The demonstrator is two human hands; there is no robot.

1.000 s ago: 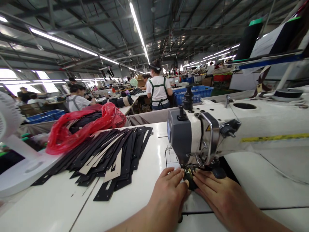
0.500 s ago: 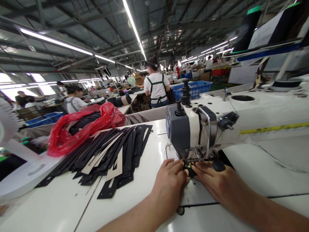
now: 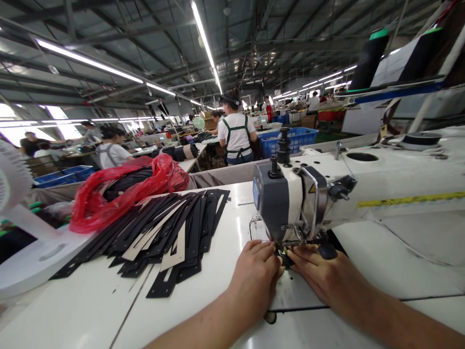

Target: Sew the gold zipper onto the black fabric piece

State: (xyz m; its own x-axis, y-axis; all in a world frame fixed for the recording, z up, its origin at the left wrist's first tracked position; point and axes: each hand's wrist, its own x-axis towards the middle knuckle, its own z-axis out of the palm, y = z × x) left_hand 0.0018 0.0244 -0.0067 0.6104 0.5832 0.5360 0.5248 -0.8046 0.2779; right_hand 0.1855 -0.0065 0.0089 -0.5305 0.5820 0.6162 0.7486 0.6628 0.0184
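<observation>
One dark workpiece [image 3: 287, 262] lies on the white table [image 3: 203, 300] beneath the head of a sewing machine [image 3: 276, 203], in the narrow gap between the two hands; a small yellowish detail shows on it, too small to identify. The left hand [image 3: 257, 272], at the workpiece's left side, is bent with its fingers close together and their tips beside the machine's foot. The right hand [image 3: 323, 271], at the opposite side, lies lower and flatter, fingers pressed together and pointing inward. Whether either hand pinches the material cannot be told, as the fingertips are partly hidden.

Left of the machine is a fanned pile of dark slotted strips [image 3: 170, 237], a few showing beige faces. Behind it, an open red plastic bag [image 3: 167, 177] contains further dark pieces [image 3: 129, 185]. Beyond the table's far edge stands a blue crate [image 3: 290, 141]; its contents cannot be made out.

White tabletop separates the pile from the left hand and extends toward the near edge of the view. On the right, the machine's arm limits the space behind the right hand. A white fan [image 3: 25, 228] stands at far left; a co-worker [image 3: 238, 133] stands beyond the table.
</observation>
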